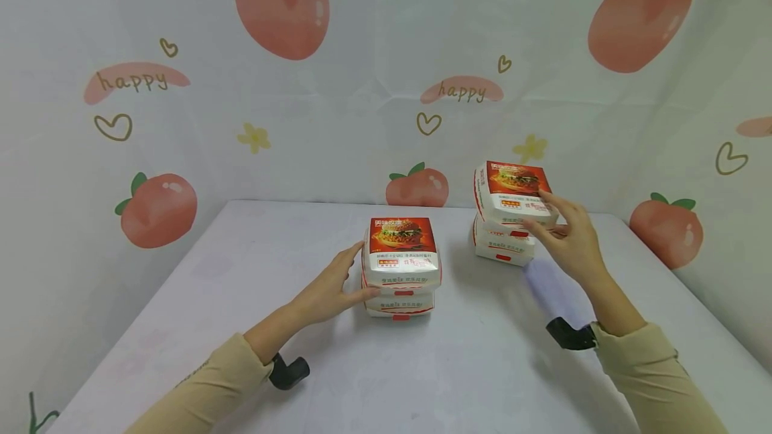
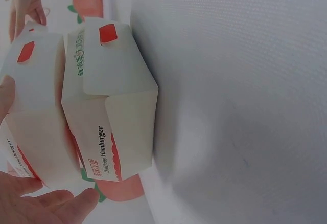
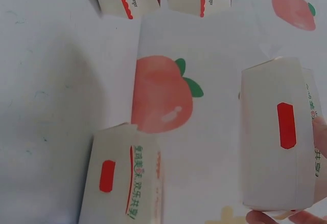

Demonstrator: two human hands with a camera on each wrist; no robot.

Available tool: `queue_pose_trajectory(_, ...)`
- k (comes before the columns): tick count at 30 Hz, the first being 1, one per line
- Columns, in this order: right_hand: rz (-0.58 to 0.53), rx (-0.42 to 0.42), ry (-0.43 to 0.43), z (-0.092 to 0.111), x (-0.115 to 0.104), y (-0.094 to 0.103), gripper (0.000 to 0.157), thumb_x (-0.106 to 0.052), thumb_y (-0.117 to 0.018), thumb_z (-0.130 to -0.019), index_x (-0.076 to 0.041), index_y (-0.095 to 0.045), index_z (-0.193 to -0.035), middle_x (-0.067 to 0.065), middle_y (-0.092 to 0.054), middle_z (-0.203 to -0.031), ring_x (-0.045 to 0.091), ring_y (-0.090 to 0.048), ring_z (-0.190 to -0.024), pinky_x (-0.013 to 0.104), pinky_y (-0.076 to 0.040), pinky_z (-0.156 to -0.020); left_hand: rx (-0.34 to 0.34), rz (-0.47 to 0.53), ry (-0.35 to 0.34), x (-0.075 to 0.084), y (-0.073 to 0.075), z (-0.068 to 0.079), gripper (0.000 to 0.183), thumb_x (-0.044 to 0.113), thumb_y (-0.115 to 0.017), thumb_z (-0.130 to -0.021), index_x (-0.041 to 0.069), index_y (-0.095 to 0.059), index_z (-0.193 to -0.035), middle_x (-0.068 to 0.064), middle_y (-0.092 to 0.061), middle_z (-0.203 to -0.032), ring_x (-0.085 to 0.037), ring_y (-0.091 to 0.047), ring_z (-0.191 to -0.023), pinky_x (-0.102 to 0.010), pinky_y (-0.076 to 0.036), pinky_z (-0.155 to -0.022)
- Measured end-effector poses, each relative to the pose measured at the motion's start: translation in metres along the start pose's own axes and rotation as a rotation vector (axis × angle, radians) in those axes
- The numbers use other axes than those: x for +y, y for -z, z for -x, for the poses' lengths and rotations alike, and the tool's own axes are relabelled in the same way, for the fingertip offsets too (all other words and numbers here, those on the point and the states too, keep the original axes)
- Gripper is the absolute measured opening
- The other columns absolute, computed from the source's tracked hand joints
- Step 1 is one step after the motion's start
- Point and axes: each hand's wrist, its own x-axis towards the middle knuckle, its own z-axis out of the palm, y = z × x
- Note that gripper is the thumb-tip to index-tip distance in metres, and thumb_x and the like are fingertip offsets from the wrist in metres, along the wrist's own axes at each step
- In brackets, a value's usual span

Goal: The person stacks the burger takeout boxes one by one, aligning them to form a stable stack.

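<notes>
Two white burger boxes with red burger pictures form a stack mid-table. My left hand (image 1: 328, 293) grips the upper box (image 1: 403, 265) at its left side, thumb at the front corner. The lower box (image 2: 112, 96) rests on the table right beneath it. To the right, my right hand (image 1: 569, 236) holds another burger box (image 3: 273, 137) by its right side, tilted. In the right wrist view a gap separates it from a fourth matching box (image 3: 117, 178), which sits on the table below.
A white cloth covers the table (image 1: 289, 246). Behind it hangs a pale backdrop (image 1: 350, 132) printed with red fruit, hearts and flowers. Black wrist mounts (image 1: 288, 372) show at both sleeves. A thin green stem-like thing (image 1: 39, 417) is at the lower left.
</notes>
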Motion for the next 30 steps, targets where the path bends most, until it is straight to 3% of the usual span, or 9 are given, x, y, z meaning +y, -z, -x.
queue_pose_trajectory(3,0.004,-0.008,-0.002,0.000,-0.003,-0.002,0.062,-0.029,-0.064,-0.088,-0.008,-0.040,-0.141,0.028,-0.038,-0.135,0.024,-0.052,-0.083,-0.003,-0.039,-0.063,0.001,-0.001,0.000,0.000,0.000,0.000,0.094,0.043,-0.068,-0.082,0.011,-0.012,-0.150,-0.014,-0.023,-0.153,-0.033,-0.036,-0.136,-0.050,-0.039,-0.107)
queue_pose_trajectory(12,-0.014,-0.021,0.016,0.000,-0.012,-0.007,0.061,-0.029,-0.064,-0.088,-0.008,-0.041,-0.141,0.026,-0.038,-0.134,0.027,-0.057,-0.084,-0.003,-0.040,-0.065,0.004,-0.006,0.005,0.000,-0.001,0.000,0.094,0.043,-0.068,-0.082,0.011,-0.013,-0.150,-0.014,-0.024,-0.153,-0.034,-0.038,-0.134,-0.050,-0.040,-0.106)
queue_pose_trajectory(21,-0.067,-0.034,0.051,0.000,-0.022,-0.010,0.060,-0.024,-0.066,-0.087,-0.011,-0.042,-0.140,0.023,-0.040,-0.131,-0.010,-0.050,-0.075,-0.002,-0.042,-0.068,0.009,-0.002,0.014,0.000,-0.002,-0.001,0.093,0.043,-0.068,-0.082,0.011,-0.013,-0.150,-0.015,-0.026,-0.152,-0.035,-0.039,-0.133,-0.051,-0.041,-0.105)
queue_pose_trajectory(27,-0.077,-0.051,0.060,0.001,-0.030,-0.013,0.060,-0.026,-0.065,-0.088,-0.013,-0.041,-0.141,0.022,-0.039,-0.133,0.021,-0.057,-0.091,-0.005,-0.039,-0.071,0.008,-0.001,0.017,0.000,-0.002,-0.001,0.093,0.043,-0.068,-0.082,0.012,-0.013,-0.150,-0.015,-0.025,-0.152,-0.035,-0.039,-0.133,-0.052,-0.040,-0.106)
queue_pose_trajectory(30,-0.079,-0.060,0.067,0.002,-0.034,-0.014,0.061,-0.026,-0.066,-0.087,-0.013,-0.041,-0.141,0.021,-0.039,-0.133,0.022,-0.056,-0.093,-0.005,-0.039,-0.072,0.007,-0.001,0.014,0.001,-0.001,-0.001,0.093,0.043,-0.068,-0.082,0.012,-0.013,-0.150,-0.015,-0.025,-0.152,-0.034,-0.038,-0.134,-0.051,-0.040,-0.106)
